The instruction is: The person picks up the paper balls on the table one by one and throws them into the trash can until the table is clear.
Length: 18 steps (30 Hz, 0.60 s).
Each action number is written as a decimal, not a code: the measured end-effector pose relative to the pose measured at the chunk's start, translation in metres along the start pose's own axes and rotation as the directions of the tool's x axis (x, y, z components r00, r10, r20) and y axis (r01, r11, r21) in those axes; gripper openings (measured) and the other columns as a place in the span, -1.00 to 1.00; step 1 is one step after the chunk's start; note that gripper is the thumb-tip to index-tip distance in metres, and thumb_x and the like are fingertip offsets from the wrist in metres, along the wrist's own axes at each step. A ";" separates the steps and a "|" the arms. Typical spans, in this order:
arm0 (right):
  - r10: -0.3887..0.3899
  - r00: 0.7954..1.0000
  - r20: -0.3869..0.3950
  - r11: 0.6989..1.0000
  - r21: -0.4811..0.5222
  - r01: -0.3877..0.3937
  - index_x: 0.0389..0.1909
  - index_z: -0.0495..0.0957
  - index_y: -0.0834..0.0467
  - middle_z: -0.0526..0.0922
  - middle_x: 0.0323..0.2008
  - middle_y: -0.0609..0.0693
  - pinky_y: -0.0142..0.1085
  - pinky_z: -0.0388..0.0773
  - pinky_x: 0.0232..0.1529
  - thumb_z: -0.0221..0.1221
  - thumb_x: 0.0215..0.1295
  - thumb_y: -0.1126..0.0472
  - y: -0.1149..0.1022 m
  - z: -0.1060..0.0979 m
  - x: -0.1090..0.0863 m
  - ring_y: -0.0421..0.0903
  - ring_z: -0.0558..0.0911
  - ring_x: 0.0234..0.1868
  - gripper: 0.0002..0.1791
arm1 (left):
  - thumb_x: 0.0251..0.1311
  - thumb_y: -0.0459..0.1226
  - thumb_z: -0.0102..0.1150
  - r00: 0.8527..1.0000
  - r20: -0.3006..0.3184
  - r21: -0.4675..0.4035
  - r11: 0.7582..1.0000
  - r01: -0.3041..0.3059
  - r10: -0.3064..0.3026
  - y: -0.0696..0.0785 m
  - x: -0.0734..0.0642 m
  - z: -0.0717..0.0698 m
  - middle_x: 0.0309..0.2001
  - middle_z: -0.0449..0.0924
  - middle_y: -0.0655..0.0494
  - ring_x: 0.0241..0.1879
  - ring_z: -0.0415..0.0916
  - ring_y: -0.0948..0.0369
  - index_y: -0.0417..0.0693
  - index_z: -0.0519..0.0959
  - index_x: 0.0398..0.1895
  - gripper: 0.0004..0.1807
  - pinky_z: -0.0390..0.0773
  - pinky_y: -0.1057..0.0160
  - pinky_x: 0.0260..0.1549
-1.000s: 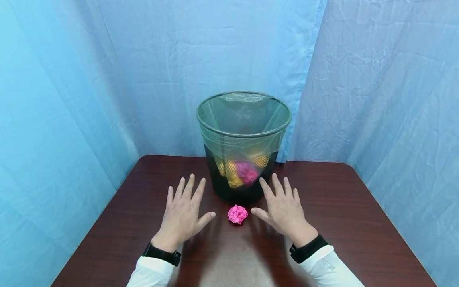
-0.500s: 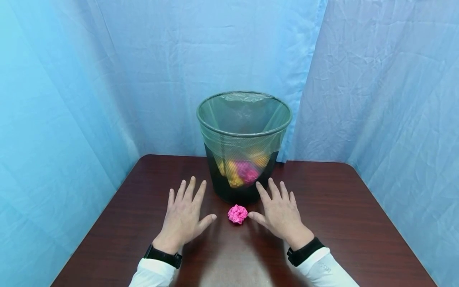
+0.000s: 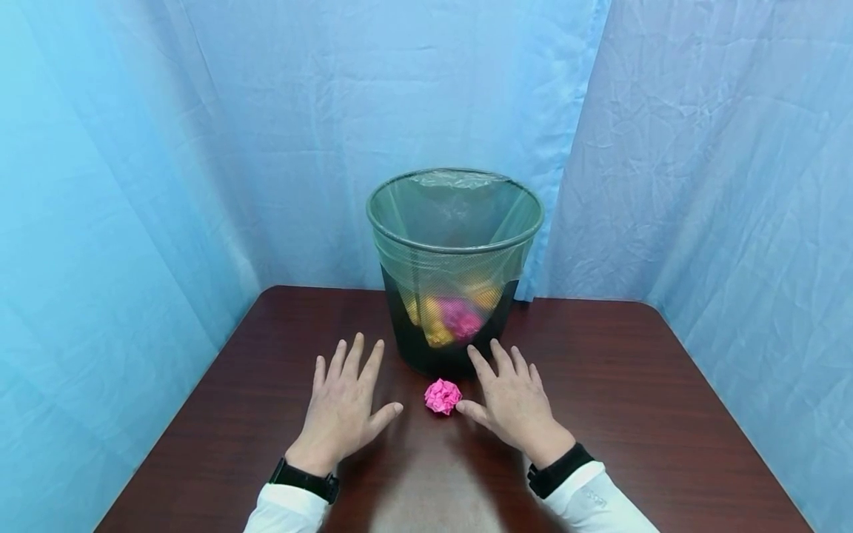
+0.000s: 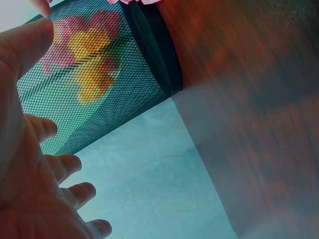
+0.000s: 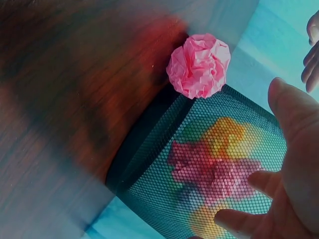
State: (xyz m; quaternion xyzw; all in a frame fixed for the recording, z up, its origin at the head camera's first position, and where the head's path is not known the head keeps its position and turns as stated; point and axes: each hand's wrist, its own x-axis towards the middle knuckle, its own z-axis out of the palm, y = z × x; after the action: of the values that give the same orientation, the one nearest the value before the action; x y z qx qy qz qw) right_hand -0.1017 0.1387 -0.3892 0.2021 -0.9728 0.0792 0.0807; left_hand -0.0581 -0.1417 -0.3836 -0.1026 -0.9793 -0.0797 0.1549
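Note:
A crumpled pink paper ball [image 3: 443,397] lies on the table just in front of a mesh wastebasket [image 3: 453,248]. In the right wrist view the paper ball [image 5: 198,65] shows whole, against the basket's base. My right hand [image 3: 516,407] hovers to its right with fingers spread, the thumb tip beside the ball; whether they touch I cannot tell. Left of the ball, with a wider gap, my left hand [image 3: 340,414] is held palm down, fingers straight and apart, holding nothing. Pink and yellow crumpled paper [image 4: 89,45] shows through the mesh inside the basket.
The basket has a translucent green bag liner [image 3: 460,185] folded over its rim. It stands toward the back of a dark brown wooden table [image 3: 600,370]. Light blue curtains [image 3: 300,148] hang behind and at both sides.
My right hand has moved left and slightly nearer to me, its thumb closing in on the pink paper ball. The left hand has shifted only slightly toward me. Ball and basket stay put.

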 end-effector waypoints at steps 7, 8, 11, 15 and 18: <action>-0.014 0.999 0.038 1.000 0.017 0.014 0.53 0.11 -0.07 0.21 0.43 0.27 0.26 0.28 0.26 0.19 0.07 -0.43 -0.005 0.004 0.000 0.36 0.24 0.35 0.04 | 0.04 0.43 0.00 1.000 -0.003 0.008 1.000 0.007 -0.007 0.001 -0.003 0.003 0.55 -0.02 -0.14 0.49 -0.13 -0.16 0.14 0.04 0.57 0.07 -0.12 -0.40 0.33; -0.018 0.999 0.041 1.000 0.015 0.017 0.52 0.12 -0.06 0.22 0.42 0.28 0.23 0.31 0.25 0.19 0.07 -0.42 -0.006 0.005 0.000 0.35 0.27 0.33 0.03 | 0.05 0.42 0.01 1.000 0.000 0.007 1.000 0.008 -0.008 0.001 -0.003 0.003 0.55 -0.03 -0.14 0.49 -0.13 -0.17 0.14 0.05 0.57 0.07 -0.13 -0.39 0.33; -0.016 0.998 0.062 1.000 0.012 0.016 0.52 0.12 -0.08 0.22 0.42 0.27 0.18 0.38 0.22 0.19 0.09 -0.40 -0.009 0.007 0.001 0.31 0.32 0.31 0.01 | 0.05 0.43 0.00 1.000 0.007 0.013 1.000 0.009 -0.010 0.002 -0.003 0.004 0.55 -0.03 -0.14 0.49 -0.13 -0.17 0.14 0.05 0.57 0.07 -0.12 -0.40 0.33; -0.014 0.997 0.079 1.000 0.027 0.012 0.52 0.13 -0.13 0.23 0.40 0.25 0.17 0.47 0.12 0.22 0.10 -0.36 -0.012 0.010 0.002 0.27 0.36 0.28 -0.03 | 0.06 0.44 -0.02 1.000 0.012 0.025 1.000 0.012 -0.012 0.001 -0.004 0.004 0.55 -0.03 -0.14 0.49 -0.13 -0.16 0.14 0.05 0.57 0.07 -0.09 -0.40 0.33; -0.026 0.996 0.081 0.999 0.034 0.023 0.50 0.16 -0.15 0.26 0.38 0.25 0.16 0.53 0.04 0.24 0.10 -0.33 -0.015 0.012 0.003 0.25 0.40 0.25 -0.05 | 0.06 0.43 -0.02 1.000 0.005 0.024 1.000 0.008 -0.008 0.001 -0.004 0.004 0.54 -0.01 -0.15 0.49 -0.12 -0.17 0.13 0.06 0.57 0.06 -0.09 -0.40 0.32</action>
State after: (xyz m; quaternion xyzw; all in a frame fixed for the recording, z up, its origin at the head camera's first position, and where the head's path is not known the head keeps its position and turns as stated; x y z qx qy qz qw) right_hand -0.0995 0.1219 -0.3990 0.2185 -0.9713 0.0859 0.0385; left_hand -0.0549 -0.1409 -0.3885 -0.0972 -0.9810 -0.0682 0.1533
